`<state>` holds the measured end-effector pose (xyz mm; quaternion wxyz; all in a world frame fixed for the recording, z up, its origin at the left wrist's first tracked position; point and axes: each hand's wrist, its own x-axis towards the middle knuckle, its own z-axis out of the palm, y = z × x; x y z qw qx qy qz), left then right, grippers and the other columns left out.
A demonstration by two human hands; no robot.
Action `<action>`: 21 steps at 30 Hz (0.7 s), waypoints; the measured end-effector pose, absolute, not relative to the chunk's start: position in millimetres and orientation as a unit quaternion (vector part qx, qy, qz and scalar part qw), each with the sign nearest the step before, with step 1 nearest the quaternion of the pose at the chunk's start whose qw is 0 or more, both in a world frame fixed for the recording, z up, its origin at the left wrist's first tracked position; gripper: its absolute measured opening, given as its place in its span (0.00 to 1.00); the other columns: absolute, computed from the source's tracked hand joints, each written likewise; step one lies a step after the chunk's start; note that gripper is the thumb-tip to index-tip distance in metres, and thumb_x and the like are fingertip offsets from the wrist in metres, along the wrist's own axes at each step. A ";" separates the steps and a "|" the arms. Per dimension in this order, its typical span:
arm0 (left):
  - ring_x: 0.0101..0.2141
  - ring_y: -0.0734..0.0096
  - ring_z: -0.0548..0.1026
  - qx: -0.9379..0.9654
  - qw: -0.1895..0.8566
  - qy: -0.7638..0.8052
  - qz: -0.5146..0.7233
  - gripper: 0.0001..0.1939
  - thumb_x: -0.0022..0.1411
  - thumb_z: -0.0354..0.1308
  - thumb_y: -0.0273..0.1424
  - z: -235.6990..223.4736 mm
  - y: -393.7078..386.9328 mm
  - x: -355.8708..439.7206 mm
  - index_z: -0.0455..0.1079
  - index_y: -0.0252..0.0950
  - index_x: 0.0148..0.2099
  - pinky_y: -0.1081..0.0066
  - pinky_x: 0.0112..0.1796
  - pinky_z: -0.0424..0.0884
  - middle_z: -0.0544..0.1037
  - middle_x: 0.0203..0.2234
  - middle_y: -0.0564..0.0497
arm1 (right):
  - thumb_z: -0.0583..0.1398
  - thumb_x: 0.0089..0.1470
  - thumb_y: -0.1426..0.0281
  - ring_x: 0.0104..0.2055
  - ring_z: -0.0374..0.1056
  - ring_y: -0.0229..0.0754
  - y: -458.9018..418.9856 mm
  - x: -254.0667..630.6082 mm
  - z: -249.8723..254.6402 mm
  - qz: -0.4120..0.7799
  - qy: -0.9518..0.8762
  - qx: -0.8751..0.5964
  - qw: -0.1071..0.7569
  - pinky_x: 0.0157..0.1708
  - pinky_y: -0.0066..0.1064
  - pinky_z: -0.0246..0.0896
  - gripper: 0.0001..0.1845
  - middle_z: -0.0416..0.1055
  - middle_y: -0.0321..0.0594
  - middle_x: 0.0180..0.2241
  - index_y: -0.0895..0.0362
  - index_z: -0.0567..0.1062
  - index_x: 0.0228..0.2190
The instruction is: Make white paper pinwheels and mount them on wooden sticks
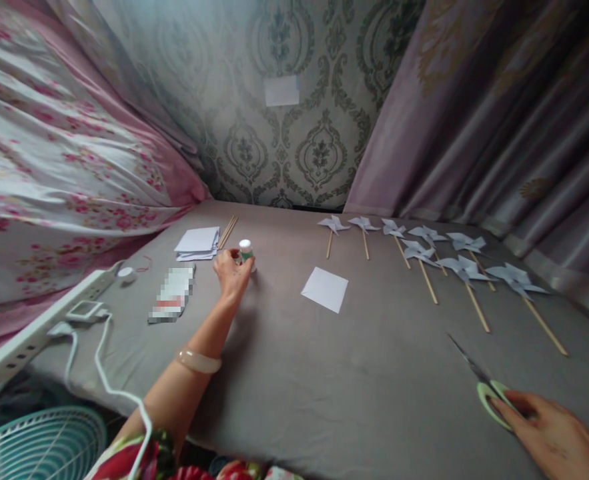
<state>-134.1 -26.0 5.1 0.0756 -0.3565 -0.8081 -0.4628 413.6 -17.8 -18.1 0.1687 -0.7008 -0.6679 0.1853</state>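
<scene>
My left hand [233,273] reaches forward with its fingers closed around an upright glue stick [245,248] that has a white cap and a green label. At the lower right, my right hand [549,423] grips the pale green handles of a pair of scissors [483,380]. The blades lie close together and point away to the left. Between the hands, a white paper square [325,291] with faint crease lines lies flat on the grey cloth. To the right, several white paper pinwheels [464,268] on wooden sticks lie in rows.
A stack of white paper [197,241] and some wooden sticks [228,232] lie just beyond my left hand. A blurred-out flat object [173,295] lies nearer. A power strip [44,327] with white cables [105,353] runs along the left edge, above a teal fan [39,443].
</scene>
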 end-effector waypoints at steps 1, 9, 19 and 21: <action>0.40 0.56 0.71 -0.352 0.075 -0.816 -0.452 0.15 0.47 0.59 0.37 5.5 -23.9 -135.0 0.66 0.37 0.37 0.56 0.47 0.62 0.74 0.34 0.46 | 0.57 0.39 0.53 0.30 0.73 0.58 -17.7 409.2 -12.3 0.191 -0.665 -0.704 0.162 0.26 0.43 0.63 0.15 0.76 0.50 0.25 0.50 0.74 0.20; 0.43 0.51 0.70 -0.326 0.070 -0.858 -0.391 0.13 0.49 0.58 0.36 11.1 -11.3 -128.7 0.68 0.36 0.37 0.55 0.48 0.61 0.75 0.37 0.42 | 0.56 0.36 0.48 0.33 0.72 0.60 -16.4 392.5 14.2 0.163 -0.648 -0.730 0.146 0.29 0.46 0.62 0.17 0.76 0.54 0.28 0.48 0.71 0.21; 0.45 0.49 0.68 -0.339 0.099 -0.854 -0.382 0.14 0.52 0.58 0.36 24.2 -17.9 -93.3 0.71 0.37 0.42 0.56 0.44 0.62 0.75 0.40 0.43 | 0.56 0.45 0.51 0.29 0.73 0.50 -13.6 326.9 37.3 0.166 -0.707 -0.651 0.222 0.28 0.34 0.62 0.20 0.77 0.43 0.26 0.53 0.77 0.23; 0.43 0.52 0.69 -0.371 0.092 -0.827 -0.411 0.13 0.52 0.59 0.36 30.4 -19.3 -80.6 0.71 0.37 0.40 0.57 0.44 0.62 0.76 0.38 0.45 | 0.56 0.48 0.53 0.31 0.73 0.48 -11.4 306.4 39.1 0.187 -0.738 -0.606 0.229 0.31 0.32 0.62 0.19 0.78 0.41 0.27 0.53 0.77 0.23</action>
